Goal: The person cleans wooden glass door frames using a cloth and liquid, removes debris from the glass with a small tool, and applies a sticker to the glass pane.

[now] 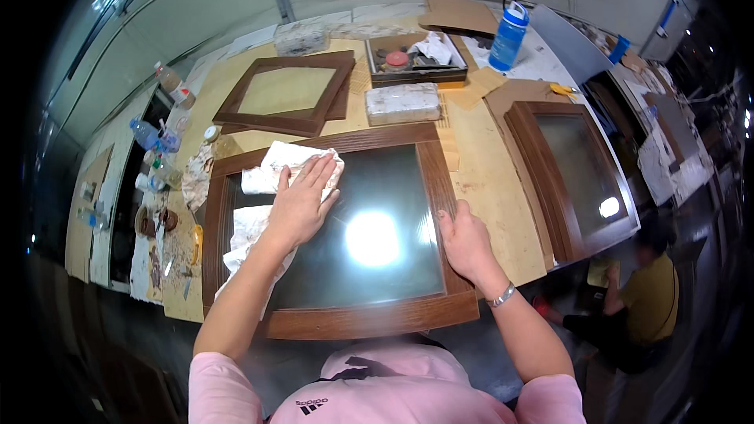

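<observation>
A brown wood-framed glass cabinet door (377, 320) lies flat before me, and its dark glass reflects a bright light. My left hand (302, 202) rests flat on a crumpled white cloth (276, 159) at the upper left of the pane, with its fingers stretched out. More of the white cloth spreads beneath my left wrist and forearm over the left side of the door. My right hand (468, 242) grips the right rail of the door, thumb toward the far side; its other fingers are partly hidden.
Behind lie another framed door (334, 114), a wrapped white block (403, 104) and a box of small items (416, 74). A blue bottle (509, 38) stands at back right, stacked doors (561, 224) at right, several bottles (174, 86) at left. A seated person (648, 294) is at lower right.
</observation>
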